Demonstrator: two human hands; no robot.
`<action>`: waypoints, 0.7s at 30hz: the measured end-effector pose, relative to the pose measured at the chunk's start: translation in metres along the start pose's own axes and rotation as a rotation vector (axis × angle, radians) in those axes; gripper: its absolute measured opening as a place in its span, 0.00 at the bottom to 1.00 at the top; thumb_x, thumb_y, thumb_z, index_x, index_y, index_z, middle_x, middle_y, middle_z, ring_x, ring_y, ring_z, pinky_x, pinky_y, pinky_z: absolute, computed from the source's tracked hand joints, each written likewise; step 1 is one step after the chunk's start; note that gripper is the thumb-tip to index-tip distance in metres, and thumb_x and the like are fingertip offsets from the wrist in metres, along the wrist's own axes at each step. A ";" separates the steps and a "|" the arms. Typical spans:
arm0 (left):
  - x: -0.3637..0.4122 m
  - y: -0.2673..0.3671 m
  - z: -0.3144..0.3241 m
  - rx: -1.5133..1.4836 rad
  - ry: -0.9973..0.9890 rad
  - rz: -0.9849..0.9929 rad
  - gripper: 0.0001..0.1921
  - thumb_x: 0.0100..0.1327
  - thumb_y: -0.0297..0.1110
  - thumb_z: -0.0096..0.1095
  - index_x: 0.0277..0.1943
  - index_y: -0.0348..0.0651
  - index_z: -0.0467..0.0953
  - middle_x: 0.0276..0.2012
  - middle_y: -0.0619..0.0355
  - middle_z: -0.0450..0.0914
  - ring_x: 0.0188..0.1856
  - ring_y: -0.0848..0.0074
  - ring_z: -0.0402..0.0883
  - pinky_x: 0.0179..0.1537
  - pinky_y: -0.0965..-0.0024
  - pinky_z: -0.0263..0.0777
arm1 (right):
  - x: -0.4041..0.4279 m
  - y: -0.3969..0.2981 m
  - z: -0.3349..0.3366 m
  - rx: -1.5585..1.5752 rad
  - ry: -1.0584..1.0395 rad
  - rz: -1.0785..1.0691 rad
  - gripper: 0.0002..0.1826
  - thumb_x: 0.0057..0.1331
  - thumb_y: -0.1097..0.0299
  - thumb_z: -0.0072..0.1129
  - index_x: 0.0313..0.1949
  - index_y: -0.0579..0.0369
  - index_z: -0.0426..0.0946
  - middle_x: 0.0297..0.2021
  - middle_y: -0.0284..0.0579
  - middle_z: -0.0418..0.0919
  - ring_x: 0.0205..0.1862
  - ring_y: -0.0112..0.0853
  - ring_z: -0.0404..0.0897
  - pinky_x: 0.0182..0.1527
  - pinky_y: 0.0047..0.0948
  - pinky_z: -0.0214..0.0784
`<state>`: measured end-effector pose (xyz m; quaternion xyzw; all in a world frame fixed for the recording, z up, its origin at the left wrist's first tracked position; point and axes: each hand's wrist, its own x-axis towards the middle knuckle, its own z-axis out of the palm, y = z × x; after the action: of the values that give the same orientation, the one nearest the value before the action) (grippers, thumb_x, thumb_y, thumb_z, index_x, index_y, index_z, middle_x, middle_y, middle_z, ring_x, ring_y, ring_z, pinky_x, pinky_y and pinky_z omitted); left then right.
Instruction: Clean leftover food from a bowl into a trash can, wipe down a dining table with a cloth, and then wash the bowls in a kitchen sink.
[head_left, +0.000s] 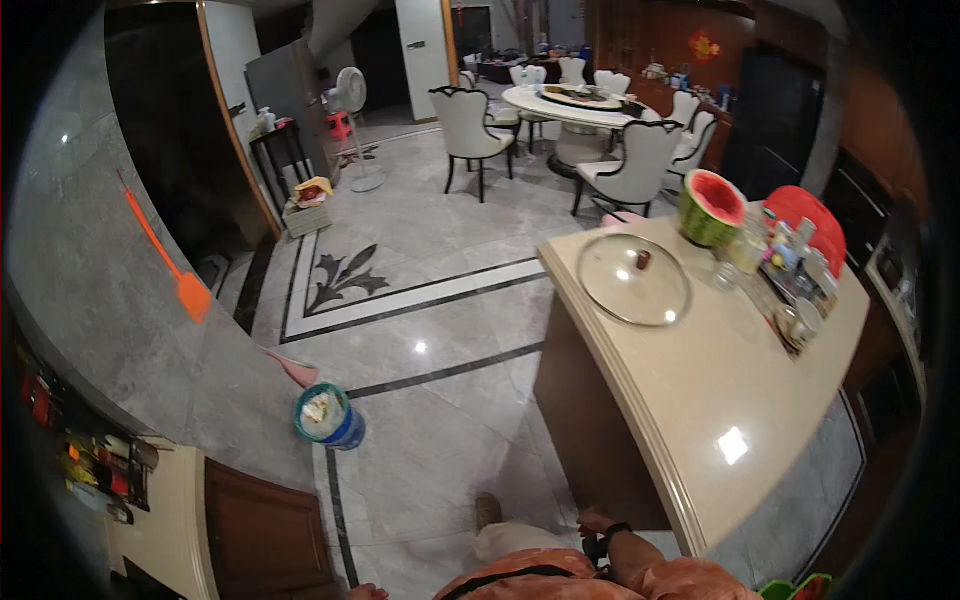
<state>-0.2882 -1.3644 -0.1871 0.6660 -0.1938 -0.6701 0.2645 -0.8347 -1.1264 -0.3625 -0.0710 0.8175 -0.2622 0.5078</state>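
My right hand (595, 523) hangs low beside the brown side of the kitchen island, near a dark object at the wrist; whether it holds anything is not clear. Only the fingers of my left hand (369, 592) show at the bottom edge, left of my body. On the island's pale countertop (675, 390) lies a glass pot lid (634, 289) with a metal rim and a brown knob. Behind it stands a cut, partly hollowed watermelon (711, 208), red flesh showing. Glass jars, cups (807, 319) and a tray of small items sit to its right, before a round red object (810, 221).
A blue waste bin (346, 427) stands on the floor at left, by a pink dustpan (296, 369). An orange fly swatter (191, 294) hangs on the wall. Farther off are a round dining table (525, 100), chairs (466, 124) and a standing fan (349, 90).
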 end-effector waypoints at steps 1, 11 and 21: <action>-0.026 0.037 0.013 0.097 -0.095 -0.129 0.10 0.56 0.28 0.50 0.20 0.42 0.62 0.11 0.59 0.63 0.11 0.74 0.63 0.12 0.71 0.59 | -0.024 -0.066 0.010 0.164 -0.078 0.164 0.10 0.53 0.64 0.58 0.23 0.58 0.76 0.23 0.45 0.78 0.22 0.33 0.77 0.26 0.34 0.69; 0.114 0.125 0.115 0.236 0.054 -0.174 0.15 0.62 0.32 0.46 0.48 0.32 0.62 0.37 0.41 0.74 0.37 0.56 0.77 0.38 0.55 0.74 | 0.017 -0.390 -0.009 -0.122 -0.186 -0.279 0.13 0.59 0.67 0.51 0.36 0.65 0.76 0.25 0.45 0.78 0.24 0.30 0.78 0.28 0.27 0.73; 0.241 0.275 0.218 0.527 0.011 -0.092 0.15 0.60 0.38 0.52 0.44 0.37 0.72 0.32 0.53 0.78 0.28 0.73 0.76 0.22 0.69 0.70 | 0.152 -0.628 -0.022 -0.080 -0.207 -0.346 0.14 0.59 0.65 0.51 0.38 0.65 0.76 0.26 0.44 0.78 0.24 0.29 0.78 0.26 0.26 0.72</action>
<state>-0.4720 -1.7480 -0.2013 0.7234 -0.3296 -0.6044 0.0522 -1.0204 -1.7121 -0.1613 -0.2572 0.7463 -0.3040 0.5334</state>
